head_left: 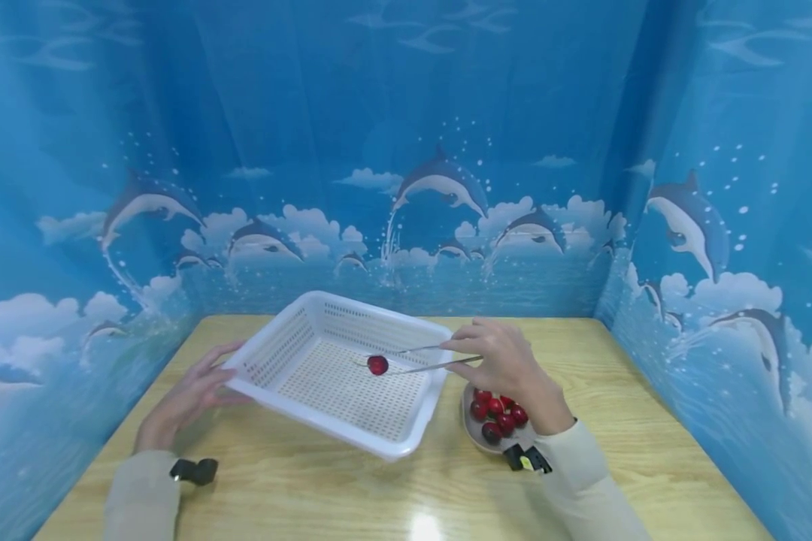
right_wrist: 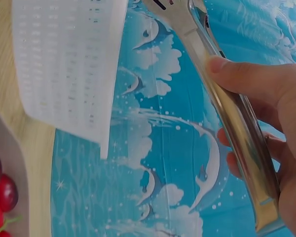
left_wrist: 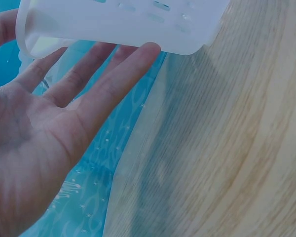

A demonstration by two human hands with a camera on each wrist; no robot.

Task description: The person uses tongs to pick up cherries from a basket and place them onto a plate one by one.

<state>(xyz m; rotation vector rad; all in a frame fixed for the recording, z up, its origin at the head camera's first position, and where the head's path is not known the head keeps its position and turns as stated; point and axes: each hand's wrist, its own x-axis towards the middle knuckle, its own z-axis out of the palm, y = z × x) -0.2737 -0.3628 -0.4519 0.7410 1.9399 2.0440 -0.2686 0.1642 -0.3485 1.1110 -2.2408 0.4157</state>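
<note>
My left hand (head_left: 192,392) holds a white plastic basket (head_left: 341,433) by its left end. In the left wrist view its fingers (left_wrist: 116,81) reach under the basket, which is tilted and raised off the table. In my right hand (head_left: 497,357) are metal tongs (right_wrist: 237,133), gripped between thumb and fingers. A red cherry (head_left: 377,365) with a stem sits between the tong tips, over the basket's perforated floor. Beneath my right wrist stands a bowl (head_left: 474,430) with several cherries (head_left: 505,424), partly hidden by the forearm.
A light wooden table (head_left: 298,496) lies under everything. Blue curtains with printed dolphins (head_left: 440,180) enclose it at the back and both sides. Small black cameras (head_left: 195,471) are strapped to the wrists.
</note>
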